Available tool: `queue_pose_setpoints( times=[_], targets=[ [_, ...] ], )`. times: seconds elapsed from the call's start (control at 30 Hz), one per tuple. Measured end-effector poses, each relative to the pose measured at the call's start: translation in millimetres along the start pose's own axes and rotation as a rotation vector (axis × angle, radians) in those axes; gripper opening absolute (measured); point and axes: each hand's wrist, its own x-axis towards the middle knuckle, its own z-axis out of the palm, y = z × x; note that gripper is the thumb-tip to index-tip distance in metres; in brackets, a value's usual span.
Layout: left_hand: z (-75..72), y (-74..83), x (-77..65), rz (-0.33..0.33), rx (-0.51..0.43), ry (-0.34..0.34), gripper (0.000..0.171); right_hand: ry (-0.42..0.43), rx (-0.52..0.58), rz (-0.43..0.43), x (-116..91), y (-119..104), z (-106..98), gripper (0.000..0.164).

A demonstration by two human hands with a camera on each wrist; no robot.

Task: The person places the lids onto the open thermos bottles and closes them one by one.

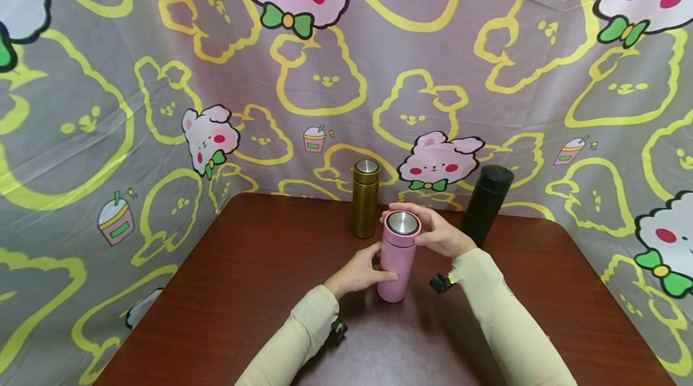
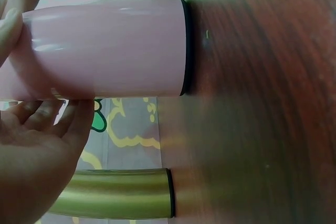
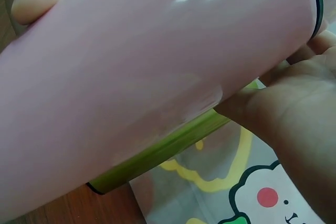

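A pink thermos flask [image 1: 397, 260] with a silver-topped lid [image 1: 403, 223] stands nearly upright near the middle of the table. Around its body my left hand [image 1: 357, 273] curls, thumb on the near side and fingers on the far side. My right hand [image 1: 435, 234] grips the lid from the right, its thumb at the lid's lower edge and its fingers passing behind. In the left wrist view the flask's dark base rim [image 2: 186, 46] shows at the tabletop. The right wrist view shows the pink body [image 3: 157, 72] close up, between both hands.
Behind the pink flask stands a gold thermos flask [image 1: 365, 202] with a silver-topped lid. A black flask [image 1: 487, 202] is to the right, partly hidden by my right hand. The dark wooden table [image 1: 233, 278] meets a patterned curtain [image 1: 325, 73] at the back and sides.
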Motion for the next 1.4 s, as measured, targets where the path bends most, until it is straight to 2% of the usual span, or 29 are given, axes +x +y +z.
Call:
queue_pose_setpoints(
  times=[0.4, 0.57, 0.97, 1.2, 1.4],
  targets=[
    [2.5, -1.6, 1.8, 0.026, -0.032, 0.006, 0.059, 0.097, -0.042, 0.031, -4.3, 0.8, 1.8, 0.07],
    [3.3, -3.3, 2.5, 0.025, -0.038, 0.013, 0.058, 0.146, -0.085, 0.041, -6.5, 0.9, 3.9, 0.065],
    [4.2, -3.6, 4.9, 0.035, -0.02, 0.034, 0.054, 0.317, -0.272, 0.083, -11.1, -3.7, 14.8, 0.066],
    [3.2, 7.5, 1.7, 0.026, -0.027, 0.039, 0.053, 0.41, -0.447, 0.107, -13.1, -5.7, 21.2, 0.066],
    [3.4, -2.0, 4.7, 0.04, -0.019, 0.037, 0.054, 0.483, -0.58, 0.169, -10.1, -18.2, 36.6, 0.065]
  ],
)
